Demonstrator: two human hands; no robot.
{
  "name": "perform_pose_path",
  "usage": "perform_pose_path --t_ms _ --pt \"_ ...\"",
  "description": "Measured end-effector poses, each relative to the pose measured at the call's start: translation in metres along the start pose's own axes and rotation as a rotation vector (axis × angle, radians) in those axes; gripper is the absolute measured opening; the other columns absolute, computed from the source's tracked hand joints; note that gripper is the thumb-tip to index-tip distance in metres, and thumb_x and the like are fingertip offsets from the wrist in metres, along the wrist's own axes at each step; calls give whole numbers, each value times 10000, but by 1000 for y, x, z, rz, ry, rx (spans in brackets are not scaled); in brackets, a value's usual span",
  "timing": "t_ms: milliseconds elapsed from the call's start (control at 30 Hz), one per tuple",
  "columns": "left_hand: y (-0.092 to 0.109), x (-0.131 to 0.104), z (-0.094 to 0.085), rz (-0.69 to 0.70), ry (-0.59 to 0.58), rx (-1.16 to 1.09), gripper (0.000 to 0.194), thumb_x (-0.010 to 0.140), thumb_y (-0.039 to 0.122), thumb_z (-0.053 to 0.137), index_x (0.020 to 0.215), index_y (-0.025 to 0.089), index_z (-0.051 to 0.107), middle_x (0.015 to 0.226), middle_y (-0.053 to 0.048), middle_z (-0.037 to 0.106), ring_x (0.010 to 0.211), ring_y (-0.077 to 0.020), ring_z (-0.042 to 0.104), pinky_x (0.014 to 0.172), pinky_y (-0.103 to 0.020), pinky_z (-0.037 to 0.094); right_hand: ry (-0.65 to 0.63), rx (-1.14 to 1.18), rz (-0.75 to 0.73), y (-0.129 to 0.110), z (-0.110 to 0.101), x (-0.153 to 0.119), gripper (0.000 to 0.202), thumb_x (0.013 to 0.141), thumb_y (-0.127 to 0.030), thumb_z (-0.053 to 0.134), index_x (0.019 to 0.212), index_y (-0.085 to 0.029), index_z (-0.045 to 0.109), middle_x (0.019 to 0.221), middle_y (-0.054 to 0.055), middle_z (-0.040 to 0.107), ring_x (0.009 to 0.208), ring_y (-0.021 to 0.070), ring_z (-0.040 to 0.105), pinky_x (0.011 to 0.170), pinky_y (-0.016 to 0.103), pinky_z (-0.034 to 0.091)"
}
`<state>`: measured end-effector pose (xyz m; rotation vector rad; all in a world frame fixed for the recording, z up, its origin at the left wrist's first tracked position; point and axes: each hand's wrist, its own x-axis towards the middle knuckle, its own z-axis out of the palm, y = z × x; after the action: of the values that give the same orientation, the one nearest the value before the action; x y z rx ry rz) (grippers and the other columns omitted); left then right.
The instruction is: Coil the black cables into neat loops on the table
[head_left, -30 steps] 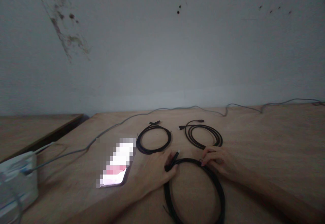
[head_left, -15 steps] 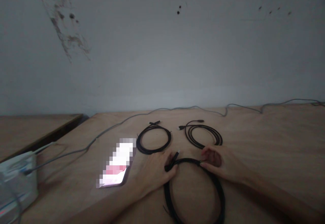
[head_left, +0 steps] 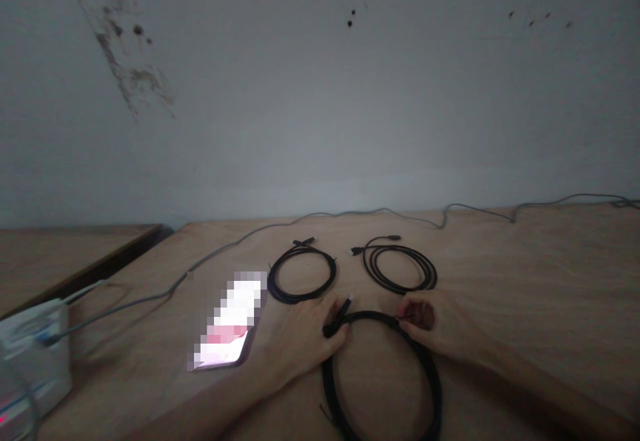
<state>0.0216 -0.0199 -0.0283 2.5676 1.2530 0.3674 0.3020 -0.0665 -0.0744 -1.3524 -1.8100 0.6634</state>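
A black cable coil (head_left: 434,387) lies on the wooden table in front of me, its lower edge cut off by the frame. My left hand (head_left: 320,324) is closed on the coil's upper left, where a plug (head_left: 346,306) with a light metal tip sticks out. At the upper right of the same coil, my right hand (head_left: 425,314) pinches with thumb and forefinger, apparently at a thin tie around the strands. A small tie end (head_left: 326,414) juts from the coil's left side.
Behind my hands lie two more black cable coils, a left one (head_left: 273,284) and a right one (head_left: 433,274). A lit phone (head_left: 227,334) rests left of my left forearm. A white power strip (head_left: 55,354) feeds a grey cord (head_left: 225,249) running along the wall.
My right hand's fingers have shifted slightly at the coil's upper right. The left hand keeps its hold, and the view has moved a little.
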Motion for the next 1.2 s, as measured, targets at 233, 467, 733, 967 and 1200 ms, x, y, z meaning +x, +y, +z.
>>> perform_pose_path --t_ms 233,467,733,967,1200 --pt "-3 0 2 23 23 -26 197 915 407 568 950 215 589 912 -36 683 834 -232 630 678 -309 398 -28 -233 -112 -11 -17 2 94 802 -208 664 866 -243 723 817 24 725 718 193 661 628 300 483" --pt "-3 0 2 16 7 -4 200 917 402 558 980 214 586 911 -36 682 830 -236 628 673 -314 396 -41 -304 -199 -16 -19 5 149 864 -136 591 874 -236 702 864 31 687 811 199 633 705 314 472" --pt "1 0 -1 7 -7 -10 197 922 405 555 941 212 587 923 -44 687 855 -244 635 696 -317 415 -23 -325 -210 -8 -20 7 213 836 -89 588 837 -248 730 942 44 630 848 204 615 713 327 483" --pt "-4 0 3 26 18 -8 222 930 428 557 971 214 598 948 -44 686 865 -246 633 685 -309 406 -60 -371 -245 -17 -20 3 224 912 -151 544 953 -263 733 886 34 647 763 182 617 693 317 479" --pt "-1 0 -1 20 10 -3 194 922 403 553 952 216 592 926 -39 690 838 -238 641 683 -312 406 -77 -379 -285 -25 -23 0 292 853 -150 586 1103 -247 703 1003 64 694 918 234 666 810 367 521"
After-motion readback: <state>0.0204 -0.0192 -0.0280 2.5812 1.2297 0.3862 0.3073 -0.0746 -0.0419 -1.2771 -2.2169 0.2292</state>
